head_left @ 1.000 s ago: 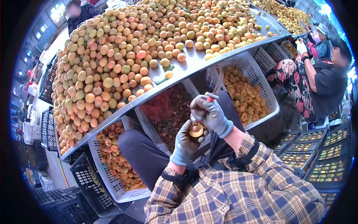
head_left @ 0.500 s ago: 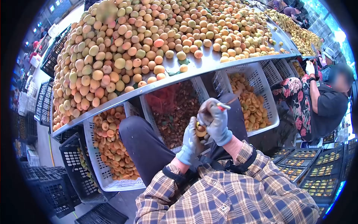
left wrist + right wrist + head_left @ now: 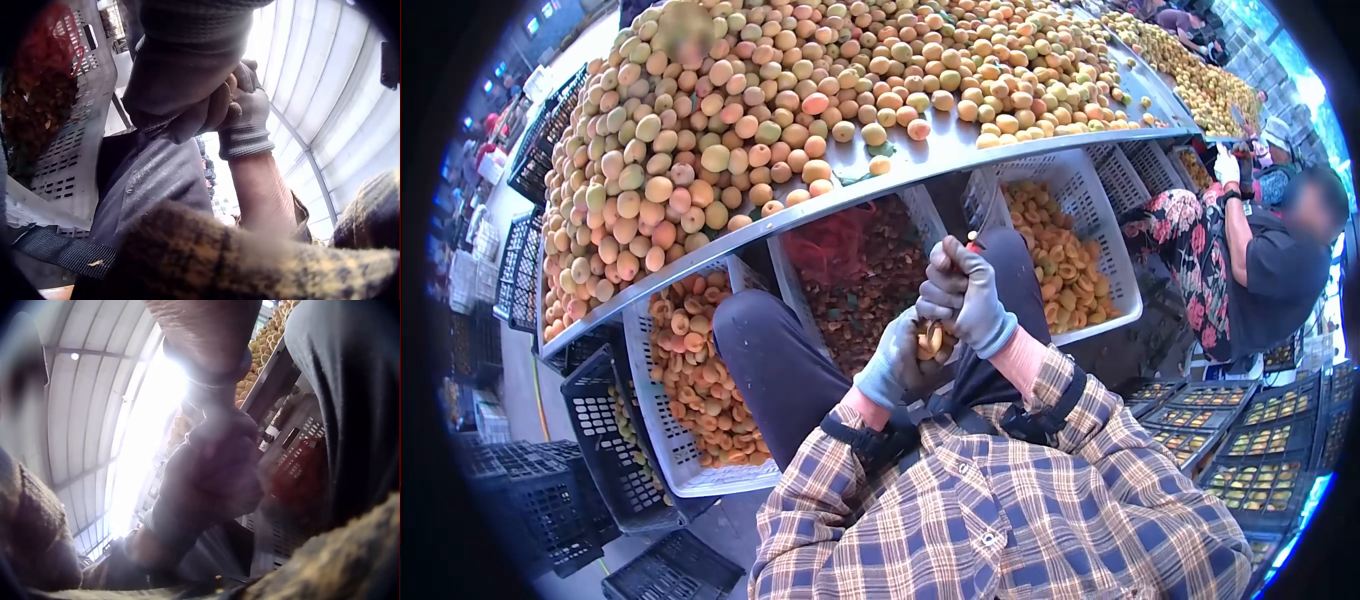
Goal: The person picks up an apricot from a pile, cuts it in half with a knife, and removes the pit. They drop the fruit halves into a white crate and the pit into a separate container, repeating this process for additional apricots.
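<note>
My gloved left hand [image 3: 900, 355] holds a cut apricot [image 3: 930, 342] between thumb and fingers, its orange flesh facing up. Directly against it, my gloved right hand [image 3: 968, 300] is curled round a slim tool with a red part [image 3: 974, 246] that shows above the fist. Most of the tool is hidden by the fingers. In the left wrist view the left glove [image 3: 187, 81] fills the upper middle, with the right glove [image 3: 249, 115] meeting it. The right wrist view is blurred, and the gloves there overlap.
Whole apricots [image 3: 730, 130] are heaped on a metal-edged table [image 3: 900, 178]. Below stand white crates of apricot halves [image 3: 700, 385] [image 3: 1055, 260] and a middle crate of dark brown pieces [image 3: 890, 260] with red netting [image 3: 825, 245]. Another person [image 3: 1280, 270] sits at right.
Both hands have shifted slightly, and the right hand has turned over the fruit, so the tool's red part now points up rather than right. The head view has swung a little.
</note>
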Demonstrator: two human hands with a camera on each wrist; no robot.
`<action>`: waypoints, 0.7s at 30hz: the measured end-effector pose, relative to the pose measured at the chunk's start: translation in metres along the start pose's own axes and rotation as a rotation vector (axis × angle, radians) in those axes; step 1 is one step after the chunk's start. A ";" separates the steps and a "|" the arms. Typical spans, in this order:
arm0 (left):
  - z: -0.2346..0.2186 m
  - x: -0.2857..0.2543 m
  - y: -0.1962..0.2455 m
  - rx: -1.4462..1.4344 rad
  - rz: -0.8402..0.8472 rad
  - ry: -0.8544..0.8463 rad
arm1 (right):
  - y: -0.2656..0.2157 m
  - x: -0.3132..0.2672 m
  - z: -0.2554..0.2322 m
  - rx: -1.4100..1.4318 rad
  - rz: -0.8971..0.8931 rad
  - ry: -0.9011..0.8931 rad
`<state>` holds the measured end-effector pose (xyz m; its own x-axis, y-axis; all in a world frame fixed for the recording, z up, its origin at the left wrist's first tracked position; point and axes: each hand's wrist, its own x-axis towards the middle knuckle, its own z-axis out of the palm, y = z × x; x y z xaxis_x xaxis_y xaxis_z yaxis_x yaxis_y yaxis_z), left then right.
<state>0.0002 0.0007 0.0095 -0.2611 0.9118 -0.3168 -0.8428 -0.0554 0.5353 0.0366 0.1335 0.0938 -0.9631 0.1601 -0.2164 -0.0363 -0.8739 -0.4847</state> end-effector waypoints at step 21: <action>0.014 -0.022 0.050 -0.306 0.120 0.383 | 0.001 -0.007 -0.001 -0.826 0.054 -0.139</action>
<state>-0.0292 -0.0163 0.0540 -0.4699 0.6803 -0.5625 -0.8808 -0.3197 0.3492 0.0441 0.1323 0.0943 -0.9839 0.0225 -0.1771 0.1657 -0.2530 -0.9532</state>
